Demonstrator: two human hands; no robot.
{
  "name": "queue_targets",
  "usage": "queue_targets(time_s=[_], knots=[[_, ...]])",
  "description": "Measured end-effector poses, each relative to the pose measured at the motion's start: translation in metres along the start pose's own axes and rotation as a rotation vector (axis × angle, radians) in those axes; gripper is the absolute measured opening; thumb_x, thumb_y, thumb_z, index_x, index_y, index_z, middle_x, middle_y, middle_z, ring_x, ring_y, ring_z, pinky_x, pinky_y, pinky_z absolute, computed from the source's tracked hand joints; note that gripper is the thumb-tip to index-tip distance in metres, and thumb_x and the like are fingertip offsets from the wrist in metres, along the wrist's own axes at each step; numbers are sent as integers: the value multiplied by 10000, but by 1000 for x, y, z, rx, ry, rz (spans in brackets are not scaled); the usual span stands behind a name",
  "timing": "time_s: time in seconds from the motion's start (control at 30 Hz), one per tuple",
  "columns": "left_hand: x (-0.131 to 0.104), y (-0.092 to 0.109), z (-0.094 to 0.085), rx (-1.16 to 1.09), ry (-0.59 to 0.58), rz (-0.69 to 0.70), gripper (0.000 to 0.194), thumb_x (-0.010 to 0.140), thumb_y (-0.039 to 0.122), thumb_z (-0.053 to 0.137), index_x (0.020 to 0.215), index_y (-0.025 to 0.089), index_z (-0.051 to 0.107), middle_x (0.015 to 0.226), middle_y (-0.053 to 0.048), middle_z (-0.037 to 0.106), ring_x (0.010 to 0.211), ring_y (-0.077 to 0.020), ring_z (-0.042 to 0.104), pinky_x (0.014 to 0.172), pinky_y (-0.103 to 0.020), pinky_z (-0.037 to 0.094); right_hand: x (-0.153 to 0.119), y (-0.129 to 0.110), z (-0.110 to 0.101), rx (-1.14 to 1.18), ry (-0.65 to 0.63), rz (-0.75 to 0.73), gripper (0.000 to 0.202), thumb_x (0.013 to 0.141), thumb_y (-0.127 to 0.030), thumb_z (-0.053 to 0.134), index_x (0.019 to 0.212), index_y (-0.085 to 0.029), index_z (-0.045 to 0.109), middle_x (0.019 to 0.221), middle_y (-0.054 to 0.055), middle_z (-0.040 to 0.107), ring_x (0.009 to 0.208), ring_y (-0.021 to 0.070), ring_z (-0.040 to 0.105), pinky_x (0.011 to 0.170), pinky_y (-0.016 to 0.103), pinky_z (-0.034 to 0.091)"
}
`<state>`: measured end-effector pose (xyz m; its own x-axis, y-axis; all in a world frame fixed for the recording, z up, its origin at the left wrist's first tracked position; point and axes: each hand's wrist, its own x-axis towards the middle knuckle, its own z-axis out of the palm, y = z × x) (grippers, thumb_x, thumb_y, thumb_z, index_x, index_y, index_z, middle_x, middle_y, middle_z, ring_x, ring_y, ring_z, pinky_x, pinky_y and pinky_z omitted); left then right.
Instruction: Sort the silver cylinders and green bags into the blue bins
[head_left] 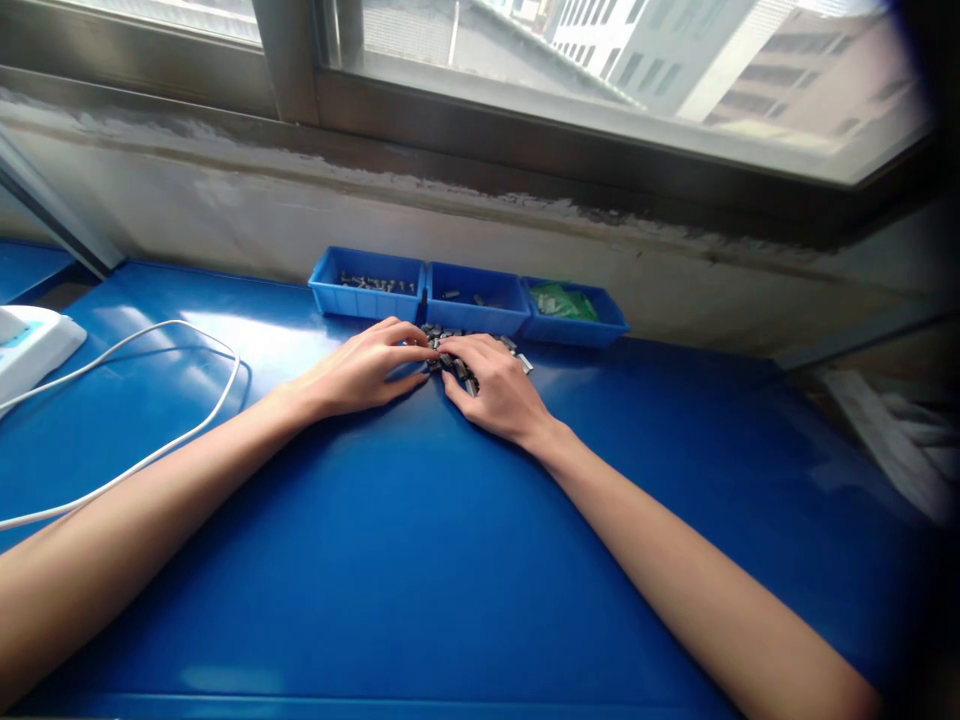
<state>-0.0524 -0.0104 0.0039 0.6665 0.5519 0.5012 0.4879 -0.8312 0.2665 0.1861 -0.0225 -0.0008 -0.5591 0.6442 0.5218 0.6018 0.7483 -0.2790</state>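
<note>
Head view shows, at the left of the blue table (442,580), a white device (34,355) cut by the frame edge, its nature unclear, with a white cable (217,405) looping right from it toward the left forearm. Farther off, against the wall, the left bin (364,302) holds small pale metal parts. Just nearer than that bin, the left hand (375,365) reaches to the left edge of a pile of small grey and dark parts (465,375), thumb and forefinger moderately spread; whether its fingertips grip a piece cannot be told. That pile lies on the table right of the left hand, its long axis running roughly left to right, just nearer than the middle bin (480,316), which has a few parts inside. The right hand (499,385) is the closer one, arched over the pile, thumb apart from the fingers with parts showing between; any grip is hidden. Right of it, the right bin (574,332) carries a green packet (579,304).
</note>
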Motion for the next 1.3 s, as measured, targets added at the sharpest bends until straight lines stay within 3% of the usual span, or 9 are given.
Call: queue_targets(time_s=[0.37,0.6,0.7,0.8,1.03,1.2,1.3], knots=[[2,-3,-4,8,-32,15,229,1028,241,499,1061,196,722,1031,-89,741,989,-227,615,880,-338,521,0,0,0,-6,-9,-1,235,931,-180,615,1146,-220,701,1268,99,735,1191,295,649,1045,488,521],[2,0,-3,-31,49,36,247,1037,228,501,1103,194,737,1039,-92,745,979,-204,656,885,-323,530,0,-1,0,-30,-16,-6,217,936,-187,616,1132,-204,707,1277,106,729,1194,303,641,1028,490,521],[5,5,-4,-120,184,-55,217,1016,290,575,1062,192,764,1049,-95,756,947,-191,700,857,-305,550,0,-1,0,-24,-22,0,225,937,-185,612,1137,-221,706,1284,101,725,1201,301,636,1030,493,518],[9,8,-7,-247,283,-195,258,955,412,679,925,174,776,915,-78,755,796,-169,691,760,-282,556,0,-1,-1,-20,-27,4,225,939,-183,605,1136,-222,706,1289,102,720,1201,302,633,1033,497,512],[14,12,-14,-620,288,-483,473,770,590,827,806,133,713,706,-41,712,598,-119,610,547,-214,486,0,-1,-1,-18,-28,-1,221,940,-180,603,1131,-218,706,1287,98,717,1202,294,629,1035,474,506],[14,16,-17,-755,246,-535,439,736,541,869,857,137,746,770,-51,752,681,-147,689,630,-224,546,0,-1,-1,-16,-22,-9,215,933,-175,610,1120,-207,711,1282,102,721,1189,299,635,1019,473,511],[14,13,-15,-782,315,-562,397,734,498,879,890,148,772,831,-60,772,735,-168,717,697,-256,584,0,-1,-1,-24,-20,-7,204,937,-176,609,1112,-195,714,1279,107,723,1187,299,637,1020,471,511]])
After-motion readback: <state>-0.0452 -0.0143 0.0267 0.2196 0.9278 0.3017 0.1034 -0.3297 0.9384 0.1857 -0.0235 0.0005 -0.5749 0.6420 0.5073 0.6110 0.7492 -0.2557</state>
